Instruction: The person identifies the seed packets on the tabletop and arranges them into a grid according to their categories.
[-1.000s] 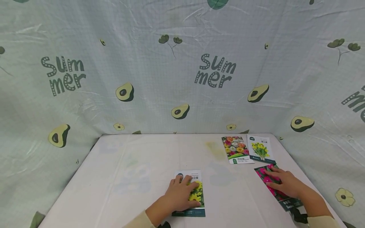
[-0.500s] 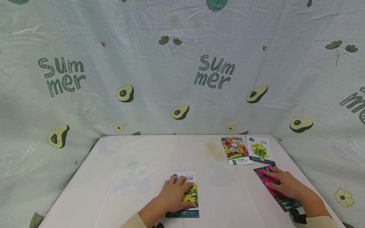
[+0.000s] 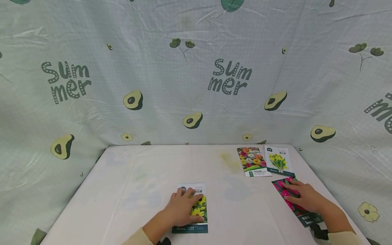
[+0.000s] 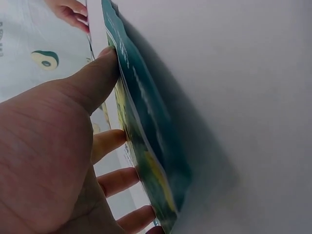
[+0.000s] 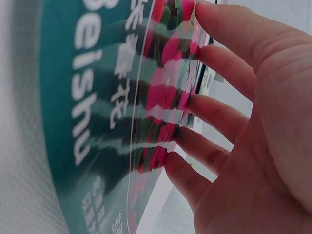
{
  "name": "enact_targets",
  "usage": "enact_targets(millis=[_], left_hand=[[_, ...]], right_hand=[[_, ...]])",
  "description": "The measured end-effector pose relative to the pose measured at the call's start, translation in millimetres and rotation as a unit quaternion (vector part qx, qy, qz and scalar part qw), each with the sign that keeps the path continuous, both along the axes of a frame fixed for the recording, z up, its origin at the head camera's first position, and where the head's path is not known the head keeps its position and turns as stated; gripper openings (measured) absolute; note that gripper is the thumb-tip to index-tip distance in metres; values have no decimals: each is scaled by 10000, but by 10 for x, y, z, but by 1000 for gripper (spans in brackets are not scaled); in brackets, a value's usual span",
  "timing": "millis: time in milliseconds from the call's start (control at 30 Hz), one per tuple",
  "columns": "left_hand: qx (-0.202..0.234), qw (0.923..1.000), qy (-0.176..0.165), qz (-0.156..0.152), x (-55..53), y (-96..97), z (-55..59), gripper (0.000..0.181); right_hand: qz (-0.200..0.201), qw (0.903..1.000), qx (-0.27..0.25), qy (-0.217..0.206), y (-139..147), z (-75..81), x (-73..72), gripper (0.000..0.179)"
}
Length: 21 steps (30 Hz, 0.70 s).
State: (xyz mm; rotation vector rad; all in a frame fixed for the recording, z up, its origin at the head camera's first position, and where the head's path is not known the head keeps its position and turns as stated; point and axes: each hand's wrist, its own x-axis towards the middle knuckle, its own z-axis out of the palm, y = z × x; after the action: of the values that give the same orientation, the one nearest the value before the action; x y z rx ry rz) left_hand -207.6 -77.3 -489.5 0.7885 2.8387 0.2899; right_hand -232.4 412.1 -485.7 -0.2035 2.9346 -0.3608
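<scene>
My left hand (image 3: pixel 181 207) rests with spread fingertips on a seed packet with yellow flowers (image 3: pixel 200 208), which lies flat near the table's front middle. In the left wrist view, thumb and fingers touch the face of that packet (image 4: pixel 146 136) and do not wrap its edges. On the right, my right hand (image 3: pixel 309 197) lies over a seed packet with pink flowers (image 3: pixel 286 194), which is turned at a slant. The right wrist view has its fingertips pressed on the glossy front of the pink packet (image 5: pixel 165 92), above its dark green band.
Two more packets lie at the back right corner: one with mixed-colour flowers (image 3: pixel 252 160) and one with a yellow bunch (image 3: pixel 279 161), their edges touching or overlapping. A pale cloth covers the table (image 3: pixel 147 173). A printed curtain (image 3: pixel 165 78) hangs behind it and at both sides.
The left hand has slid the yellow-flower packet to the left along the table. The right hand and the pink-flower packet have stayed in place.
</scene>
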Motion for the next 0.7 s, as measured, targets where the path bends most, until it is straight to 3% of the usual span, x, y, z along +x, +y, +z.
enact_targets(millis=[400,700], left_hand=[[-70,9997,-230,85,-16,-99,54,84],[10,9997,-213,79,-15,-165,43,84]], right_hand=[[36,10000,-48,15,1,10,7,71],[-10,10000,-53,-33,-26,46,20,73]])
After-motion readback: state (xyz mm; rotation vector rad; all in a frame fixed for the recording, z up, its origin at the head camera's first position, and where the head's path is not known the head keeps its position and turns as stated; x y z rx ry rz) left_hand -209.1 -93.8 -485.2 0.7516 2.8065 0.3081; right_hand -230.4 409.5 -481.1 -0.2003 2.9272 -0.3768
